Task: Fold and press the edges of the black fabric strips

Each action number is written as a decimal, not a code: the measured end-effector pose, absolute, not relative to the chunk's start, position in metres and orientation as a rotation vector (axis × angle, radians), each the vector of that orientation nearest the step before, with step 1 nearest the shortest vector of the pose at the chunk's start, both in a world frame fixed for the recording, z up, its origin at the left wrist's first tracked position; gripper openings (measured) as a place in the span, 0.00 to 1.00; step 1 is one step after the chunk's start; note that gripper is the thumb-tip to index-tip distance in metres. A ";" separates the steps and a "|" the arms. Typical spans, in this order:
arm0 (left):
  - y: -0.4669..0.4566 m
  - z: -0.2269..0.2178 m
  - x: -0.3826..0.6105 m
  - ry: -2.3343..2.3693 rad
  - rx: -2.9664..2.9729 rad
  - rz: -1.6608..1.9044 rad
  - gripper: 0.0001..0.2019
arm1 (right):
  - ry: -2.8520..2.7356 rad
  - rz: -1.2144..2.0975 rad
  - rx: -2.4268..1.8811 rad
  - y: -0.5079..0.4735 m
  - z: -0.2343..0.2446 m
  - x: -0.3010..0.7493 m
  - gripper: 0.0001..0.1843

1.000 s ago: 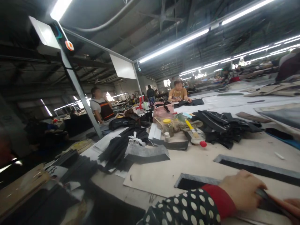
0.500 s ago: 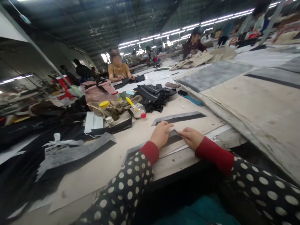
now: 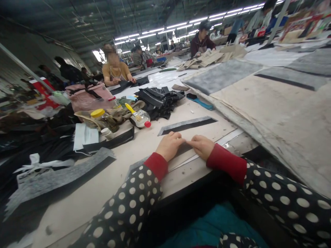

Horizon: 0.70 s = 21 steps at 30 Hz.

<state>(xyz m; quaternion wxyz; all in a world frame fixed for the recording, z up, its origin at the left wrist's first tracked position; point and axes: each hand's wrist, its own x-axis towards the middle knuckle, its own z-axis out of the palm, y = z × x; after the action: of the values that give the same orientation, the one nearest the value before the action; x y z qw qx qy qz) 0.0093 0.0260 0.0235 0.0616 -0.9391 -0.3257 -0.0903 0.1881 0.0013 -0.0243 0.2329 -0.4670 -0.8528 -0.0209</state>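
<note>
Both my hands rest on a narrow grey and black strip (image 3: 184, 150) lying on the beige board at the table's near edge. My left hand (image 3: 169, 145) has its fingers curled down onto the strip. My right hand (image 3: 202, 146) does the same, and the fingertips of the two hands meet in the middle. Most of the strip is hidden under the hands; its grey left end shows beside my left wrist. A second grey and black strip (image 3: 186, 124) lies flat just beyond my hands, untouched.
Beyond lie a glue bottle with a yellow brush (image 3: 139, 118), a yellow-lidded jar (image 3: 100, 116), a pile of black pieces (image 3: 159, 98) and a pink bag (image 3: 88, 96). Grey felt (image 3: 59, 174) lies at left, stacked beige boards (image 3: 271, 106) at right. A person in a yellow top (image 3: 115, 70) works opposite.
The view swung from the left side of the hall to the table in front. My two hands moved closer together on the strip until their fingertips met.
</note>
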 end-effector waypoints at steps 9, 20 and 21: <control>0.021 0.021 0.012 -1.074 -2.866 -0.265 0.14 | -2.651 -0.122 -1.393 -0.005 0.004 0.183 0.15; 0.029 0.006 -0.005 -1.432 -2.858 -0.517 0.15 | -2.622 0.102 -1.406 0.009 0.010 0.189 0.17; 0.029 0.006 -0.005 -1.431 -2.858 -0.512 0.15 | -2.624 0.088 -1.437 0.010 0.009 0.188 0.18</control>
<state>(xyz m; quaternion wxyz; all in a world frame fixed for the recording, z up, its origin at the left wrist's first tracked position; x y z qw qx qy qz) -0.0049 0.0290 0.0060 -0.0479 -0.8819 -0.4416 -0.1579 0.1875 0.0097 0.0092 0.0744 -0.4788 -0.8743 0.0294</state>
